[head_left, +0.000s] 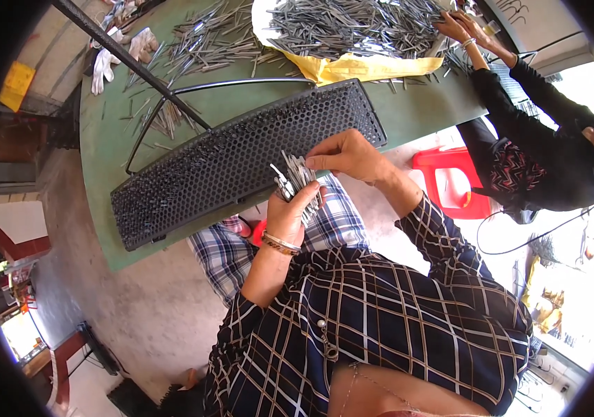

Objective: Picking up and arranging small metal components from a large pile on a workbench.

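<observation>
Had a fat bunch of thin grey metal pieces [301,175] gripped in the left hand [287,215], close by the near edge of that black honeycomb rack [276,139] on the green table [443,111]. Had the right hand [350,157] curled at the bunch's top, couldn't tell if pinching one.

You were in what looked like a small workshop for handwork. Before you stood a green worktable [419,115], strewn with slim grey pieces [203,45] of metallic look, more of them heaped on a yellow sack [366,67]. A black tray [332,111] full of small round holes rested at its near side. Work gloves [106,67] lay at the left, a co-worker [547,167] reached into the heap, and the floor [165,313] was concrete-like.
</observation>
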Motion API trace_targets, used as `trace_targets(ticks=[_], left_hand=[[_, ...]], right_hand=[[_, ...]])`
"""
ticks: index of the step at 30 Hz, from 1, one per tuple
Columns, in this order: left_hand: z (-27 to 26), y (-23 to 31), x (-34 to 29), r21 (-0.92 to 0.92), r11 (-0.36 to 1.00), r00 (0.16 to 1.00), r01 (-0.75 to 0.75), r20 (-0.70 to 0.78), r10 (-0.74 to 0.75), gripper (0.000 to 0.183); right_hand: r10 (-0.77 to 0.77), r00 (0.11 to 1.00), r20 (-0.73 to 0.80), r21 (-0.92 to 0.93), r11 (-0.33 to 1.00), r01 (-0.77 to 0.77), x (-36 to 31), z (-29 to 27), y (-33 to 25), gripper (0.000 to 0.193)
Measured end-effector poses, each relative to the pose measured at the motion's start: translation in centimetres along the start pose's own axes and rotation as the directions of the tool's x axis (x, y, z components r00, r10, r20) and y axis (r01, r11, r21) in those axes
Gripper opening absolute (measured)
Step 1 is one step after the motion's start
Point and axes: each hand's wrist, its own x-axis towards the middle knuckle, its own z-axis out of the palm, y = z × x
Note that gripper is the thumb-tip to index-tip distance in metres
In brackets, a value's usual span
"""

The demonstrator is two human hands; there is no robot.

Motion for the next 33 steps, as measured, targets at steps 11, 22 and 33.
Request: trace_targets(ticks=[11,22,33], left_hand=[[0.3,-0.2,0.0,-0.018,1.0,1.0,-0.002,0.011,0.002,0.013],[-0.3,-0.8,0.6,0.017,0.999,0.997,-0.042,0.061,0.041,0.008],[0.5,-0.6,0.0,-0.026,0.999,0.999,0.048,-0.012,-0.048,0.009]], right_hand=[[0.008,1.0,0.006,0.082,0.997,-0.008,-0.2,-0.7,-0.1,0.022],[-0.415,0.823,-0.387,-0.246,0.907,0.341,4.8,-5.3,-0.2,0.021],[-0.405,0.818,-0.409,-0.178,0.914,0.364,6.4,-5.3,1.6,0.019]])
